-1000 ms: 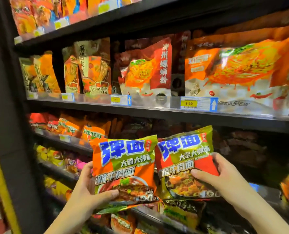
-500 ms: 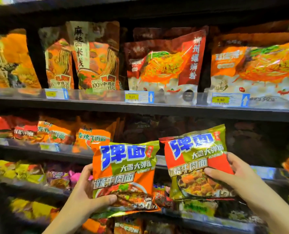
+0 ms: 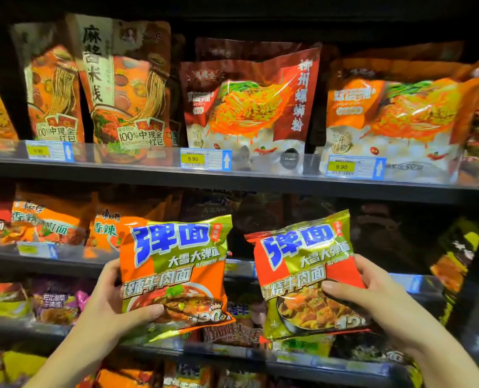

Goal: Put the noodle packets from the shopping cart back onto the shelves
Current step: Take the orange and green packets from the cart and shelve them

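Observation:
My left hand (image 3: pixel 108 309) grips an orange and green noodle packet (image 3: pixel 173 264) by its lower left edge, thumb across the front. My right hand (image 3: pixel 372 301) grips a red and green noodle packet (image 3: pixel 305 270) by its right side, thumb on the front. Both packets are upright with blue lettering on top, held side by side in front of the dark shelves (image 3: pixel 232 183). The shopping cart is out of view.
Tall orange and red pouches (image 3: pixel 249 107) stand on the upper shelf behind yellow price tags (image 3: pixel 193 159). Orange packets (image 3: pixel 50 222) fill the middle shelf at left; its right part is dark. Lower shelves hold purple, yellow and other packets (image 3: pixel 56 301).
The view has swung right and closer to the shelves. Both hands keep hold of their packets, now a little higher and further apart.

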`<state>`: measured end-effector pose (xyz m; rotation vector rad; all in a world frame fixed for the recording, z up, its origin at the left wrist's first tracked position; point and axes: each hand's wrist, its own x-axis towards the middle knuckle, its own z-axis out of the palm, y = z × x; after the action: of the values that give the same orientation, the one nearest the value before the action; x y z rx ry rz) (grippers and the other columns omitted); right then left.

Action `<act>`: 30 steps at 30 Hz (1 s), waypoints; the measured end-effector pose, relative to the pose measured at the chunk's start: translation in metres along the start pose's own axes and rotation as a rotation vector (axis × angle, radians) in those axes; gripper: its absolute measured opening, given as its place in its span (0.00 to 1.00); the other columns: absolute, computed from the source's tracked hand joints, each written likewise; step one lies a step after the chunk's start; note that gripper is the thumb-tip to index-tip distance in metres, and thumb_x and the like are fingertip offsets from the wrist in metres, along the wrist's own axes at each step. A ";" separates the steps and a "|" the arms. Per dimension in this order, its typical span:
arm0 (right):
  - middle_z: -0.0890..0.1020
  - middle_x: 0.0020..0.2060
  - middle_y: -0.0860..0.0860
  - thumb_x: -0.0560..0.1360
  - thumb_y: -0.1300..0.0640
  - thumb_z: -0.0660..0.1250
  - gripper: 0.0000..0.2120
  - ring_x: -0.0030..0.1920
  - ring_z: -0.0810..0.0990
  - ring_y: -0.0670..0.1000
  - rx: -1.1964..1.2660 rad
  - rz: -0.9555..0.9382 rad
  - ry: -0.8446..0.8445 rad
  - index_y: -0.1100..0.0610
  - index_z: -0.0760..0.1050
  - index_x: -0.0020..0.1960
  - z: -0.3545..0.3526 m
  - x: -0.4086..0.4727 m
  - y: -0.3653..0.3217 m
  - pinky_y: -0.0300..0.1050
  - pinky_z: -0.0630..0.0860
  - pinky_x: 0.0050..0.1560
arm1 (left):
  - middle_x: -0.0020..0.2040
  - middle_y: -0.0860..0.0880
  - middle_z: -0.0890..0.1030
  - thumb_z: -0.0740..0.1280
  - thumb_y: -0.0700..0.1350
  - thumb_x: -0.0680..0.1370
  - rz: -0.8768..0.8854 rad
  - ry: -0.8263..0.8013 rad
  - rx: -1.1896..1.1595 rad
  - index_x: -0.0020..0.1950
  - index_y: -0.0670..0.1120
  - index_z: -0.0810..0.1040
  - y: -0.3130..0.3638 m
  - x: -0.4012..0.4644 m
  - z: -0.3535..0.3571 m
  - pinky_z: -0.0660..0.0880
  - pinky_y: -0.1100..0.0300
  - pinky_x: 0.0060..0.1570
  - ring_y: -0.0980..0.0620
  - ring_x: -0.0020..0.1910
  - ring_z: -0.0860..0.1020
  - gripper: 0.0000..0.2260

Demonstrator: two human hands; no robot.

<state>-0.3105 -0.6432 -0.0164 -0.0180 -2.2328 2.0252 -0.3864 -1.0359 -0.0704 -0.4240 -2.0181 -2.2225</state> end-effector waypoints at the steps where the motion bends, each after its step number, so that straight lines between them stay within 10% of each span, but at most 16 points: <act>1: 0.87 0.54 0.53 0.64 0.55 0.84 0.33 0.54 0.87 0.57 -0.001 0.006 0.004 0.55 0.74 0.65 -0.001 0.001 0.001 0.59 0.80 0.57 | 0.54 0.46 0.86 0.75 0.30 0.63 0.004 0.009 -0.002 0.65 0.51 0.71 0.000 0.005 -0.001 0.85 0.54 0.43 0.45 0.52 0.85 0.34; 14: 0.87 0.54 0.53 0.69 0.60 0.78 0.26 0.53 0.87 0.56 -0.009 0.000 -0.008 0.55 0.75 0.65 -0.017 0.031 0.002 0.55 0.81 0.55 | 0.53 0.57 0.85 0.84 0.38 0.60 0.044 -0.016 0.006 0.59 0.55 0.72 0.007 0.037 0.015 0.82 0.62 0.36 0.58 0.49 0.85 0.34; 21: 0.87 0.53 0.54 0.72 0.64 0.77 0.23 0.53 0.87 0.54 0.034 -0.017 -0.027 0.58 0.75 0.64 0.010 0.071 -0.002 0.48 0.84 0.51 | 0.58 0.47 0.84 0.88 0.54 0.41 0.025 -0.013 0.017 0.63 0.54 0.74 0.002 0.036 -0.004 0.84 0.45 0.44 0.43 0.53 0.85 0.52; 30: 0.84 0.48 0.55 0.67 0.43 0.81 0.32 0.52 0.83 0.53 -0.045 0.078 0.032 0.65 0.74 0.57 0.095 0.152 -0.009 0.52 0.78 0.62 | 0.55 0.50 0.85 0.88 0.54 0.39 0.006 0.011 0.051 0.61 0.58 0.74 0.017 0.028 -0.015 0.84 0.53 0.38 0.48 0.52 0.86 0.51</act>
<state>-0.4701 -0.7238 -0.0032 -0.1432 -2.2919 1.9970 -0.4109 -1.0495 -0.0475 -0.4109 -2.0604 -2.1595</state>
